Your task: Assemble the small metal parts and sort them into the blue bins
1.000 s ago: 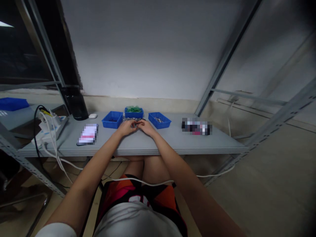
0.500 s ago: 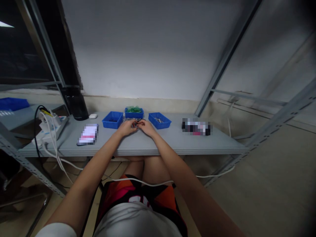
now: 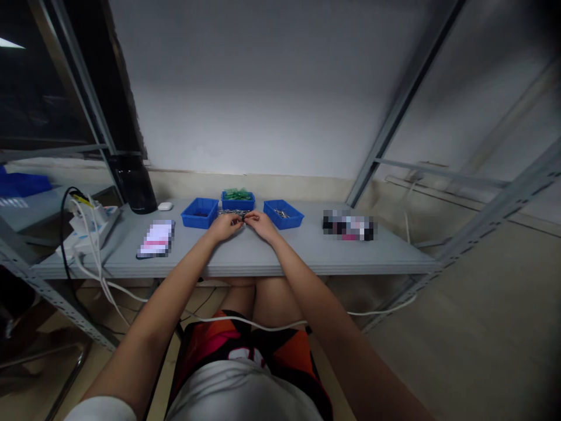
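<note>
Close together over the grey table (image 3: 245, 254), both my hands have their fingers curled inward. My left hand (image 3: 225, 227) is closed, its fingertips nearly meeting those of my right hand (image 3: 262, 225). Whatever small thing lies between the fingertips is too small to name. Just beyond them is a pile of small metal parts (image 3: 235, 213), partly hidden by my fingers. Behind the pile stands a blue bin (image 3: 239, 205) with green pieces (image 3: 238, 193). Another blue bin (image 3: 199, 222) is left of my hands, its contents dark. To the right, a blue bin (image 3: 291, 221) holds metal parts (image 3: 281, 213).
A phone (image 3: 156, 238), a white case (image 3: 165, 206) and a black bottle (image 3: 137, 186) are on the left. A power strip with cables (image 3: 94, 225) sits at the left edge. A blurred-out object (image 3: 349, 226) lies right. Metal shelf posts (image 3: 405, 99) flank the table.
My fingers have shifted slightly, and a little more of the metal pile shows beyond them. The bins and other table items have stayed put.
</note>
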Demonstrator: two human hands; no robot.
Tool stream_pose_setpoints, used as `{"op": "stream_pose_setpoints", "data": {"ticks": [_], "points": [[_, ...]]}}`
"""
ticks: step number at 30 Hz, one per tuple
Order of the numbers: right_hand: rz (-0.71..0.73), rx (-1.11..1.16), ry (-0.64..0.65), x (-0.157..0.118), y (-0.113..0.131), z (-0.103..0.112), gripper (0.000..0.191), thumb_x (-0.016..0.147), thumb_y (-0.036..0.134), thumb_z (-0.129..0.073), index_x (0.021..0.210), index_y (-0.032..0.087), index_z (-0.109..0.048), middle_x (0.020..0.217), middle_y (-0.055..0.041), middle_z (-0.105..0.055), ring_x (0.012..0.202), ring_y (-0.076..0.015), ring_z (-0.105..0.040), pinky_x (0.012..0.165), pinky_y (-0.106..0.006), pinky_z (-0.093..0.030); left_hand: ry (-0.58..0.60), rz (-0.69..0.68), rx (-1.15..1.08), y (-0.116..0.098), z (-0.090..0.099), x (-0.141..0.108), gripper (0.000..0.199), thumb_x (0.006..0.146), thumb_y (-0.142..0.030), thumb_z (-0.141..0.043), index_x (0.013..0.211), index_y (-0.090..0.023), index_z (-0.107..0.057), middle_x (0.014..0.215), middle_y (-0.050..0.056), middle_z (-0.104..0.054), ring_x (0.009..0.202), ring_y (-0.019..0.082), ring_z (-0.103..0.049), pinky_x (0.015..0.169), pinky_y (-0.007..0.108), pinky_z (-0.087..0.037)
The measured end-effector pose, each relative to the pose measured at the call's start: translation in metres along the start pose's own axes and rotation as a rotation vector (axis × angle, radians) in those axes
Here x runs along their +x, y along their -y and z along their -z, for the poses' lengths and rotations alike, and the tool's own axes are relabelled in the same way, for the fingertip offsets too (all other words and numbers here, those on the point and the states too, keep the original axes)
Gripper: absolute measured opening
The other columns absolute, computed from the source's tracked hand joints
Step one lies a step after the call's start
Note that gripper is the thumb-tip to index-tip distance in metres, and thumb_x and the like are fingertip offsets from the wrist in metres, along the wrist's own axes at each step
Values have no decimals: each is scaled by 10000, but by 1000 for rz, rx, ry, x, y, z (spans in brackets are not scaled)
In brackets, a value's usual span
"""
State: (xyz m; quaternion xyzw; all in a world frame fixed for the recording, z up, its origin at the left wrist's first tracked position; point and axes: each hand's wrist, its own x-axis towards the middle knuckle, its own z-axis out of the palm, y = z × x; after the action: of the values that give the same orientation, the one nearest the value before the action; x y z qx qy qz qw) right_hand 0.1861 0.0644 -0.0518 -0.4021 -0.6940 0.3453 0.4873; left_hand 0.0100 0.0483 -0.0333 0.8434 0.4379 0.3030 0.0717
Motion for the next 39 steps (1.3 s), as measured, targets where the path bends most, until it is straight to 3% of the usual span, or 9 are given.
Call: {"op": "stream_pose_setpoints", "data": {"ticks": [4, 18, 30, 39], "points": [[-22, 39, 32, -2, 3, 1, 203, 725, 275, -619, 882, 148, -632, 840, -38, -675, 780, -145, -608, 768, -274, -468, 20, -34, 4, 0, 0, 0, 263, 861, -275, -478, 900, -141, -701, 793, 58, -693, 691, 159, -581, 685, 259, -430], [-5, -127, 43, 0, -5, 0, 215, 836, 344, -519, 807, 161, -628, 723, -7, -648, 643, -114, -546, 664, -228, -423, -103, 18, 42, -2, 4, 1, 245, 862, -277, -477, 908, -154, -684, 838, 65, -687, 695, 162, -576, 681, 262, -436], [45, -189, 13, -2, -1, 0, 141, 787, 261, -580, 862, 173, -662, 825, -24, -681, 762, -148, -599, 786, -274, -449, -86, -2, 8, -1, 2, 0, 267, 869, -326, -479, 897, -151, -679, 802, 58, -673, 692, 158, -568, 652, 254, -419], [76, -234, -20, -3, -1, -1, 123, 780, 225, -584, 863, 188, -668, 823, -18, -684, 753, -145, -604, 782, -279, -467, -83, -42, -12, 0, 2, 1, 269, 863, -308, -467, 892, -145, -679, 791, 53, -661, 690, 155, -560, 659, 260, -414]]}}
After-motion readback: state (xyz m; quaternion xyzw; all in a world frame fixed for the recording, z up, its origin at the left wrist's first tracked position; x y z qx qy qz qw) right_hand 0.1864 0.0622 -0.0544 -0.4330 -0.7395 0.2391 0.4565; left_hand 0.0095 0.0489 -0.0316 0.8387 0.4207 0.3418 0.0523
